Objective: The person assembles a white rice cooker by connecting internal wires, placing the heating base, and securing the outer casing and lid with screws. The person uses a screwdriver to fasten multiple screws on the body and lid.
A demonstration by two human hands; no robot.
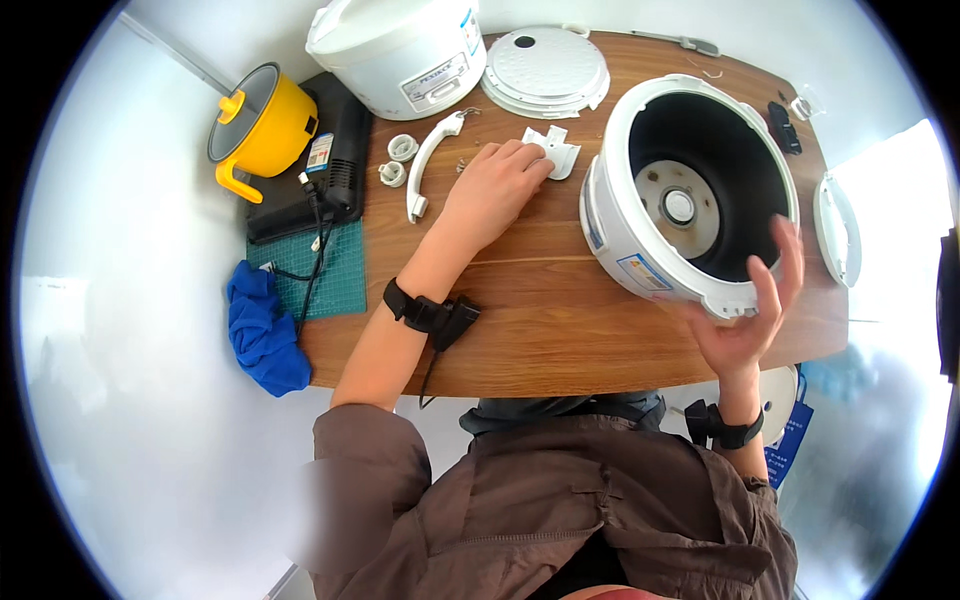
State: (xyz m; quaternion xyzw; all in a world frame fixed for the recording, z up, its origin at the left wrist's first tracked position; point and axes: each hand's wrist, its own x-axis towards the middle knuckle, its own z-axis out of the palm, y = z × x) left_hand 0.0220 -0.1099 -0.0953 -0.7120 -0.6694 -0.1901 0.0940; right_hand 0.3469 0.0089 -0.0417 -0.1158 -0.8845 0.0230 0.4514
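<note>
My left hand (497, 190) reaches forward over the table, fingers bent and closed at a small white plastic piece (562, 157); its fingertips are partly hidden. To the right stands a white rice cooker body (622, 240) without its lid, its dark inside and round metal heating plate (655, 205) showing. At this body's near right rim is my right hand (745, 315), fingers spread and raised over the rim, slightly blurred. A curved white handle (428, 165) lies left of my left hand, beside two small white round parts (402, 148).
Another white rice cooker (400, 60) and a round white lid (545, 75) stand at the back. Left are a yellow pot (268, 130) on a black appliance (345, 180), a green mat (345, 270) and blue cloth (265, 330). A screwdriver (680, 42) lies far back; a white cover (837, 230) right.
</note>
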